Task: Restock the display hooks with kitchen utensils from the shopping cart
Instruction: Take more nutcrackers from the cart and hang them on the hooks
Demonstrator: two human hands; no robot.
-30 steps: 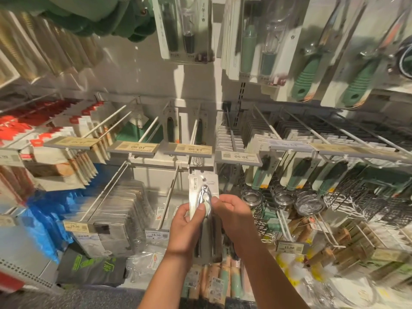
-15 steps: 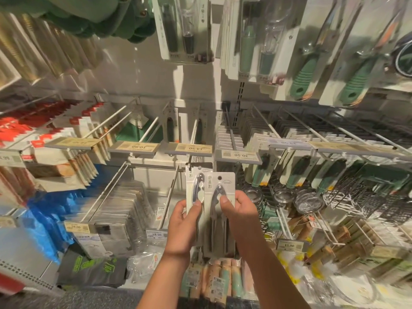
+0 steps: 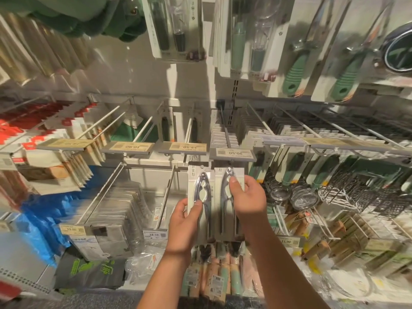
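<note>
Facing a shelf wall of display hooks (image 3: 166,197) hung with packaged kitchenware, everything placed here against the 30.50 price tag (image 3: 233,154) at mid-frame. Well above that tag, carded green-handled tools (image 3: 294,74); to its right, rows of green-handled utensils (image 3: 327,166) on long hooks, with round glass lids (image 3: 304,198) lower down. To its left, more price tags (10.90 and 13.50 legible), then red-and-white packets (image 3: 40,141) farther out. Just below the tag, two carded nutcrackers held side by side, upright, edges touching or overlapping. Left nutcracker card (image 3: 198,192) gripped near its lower half by the left hand (image 3: 185,221), thumb across the front, fingers curled behind. Right nutcracker card (image 3: 229,197) gripped by the right hand (image 3: 248,197), thumb pressed on the metal jaws, fingers wrapped round the card's right edge. Whether either card hangs on a hook: cannot tell. Below both hands, a row of pastel-handled utensils (image 3: 223,279).
</note>
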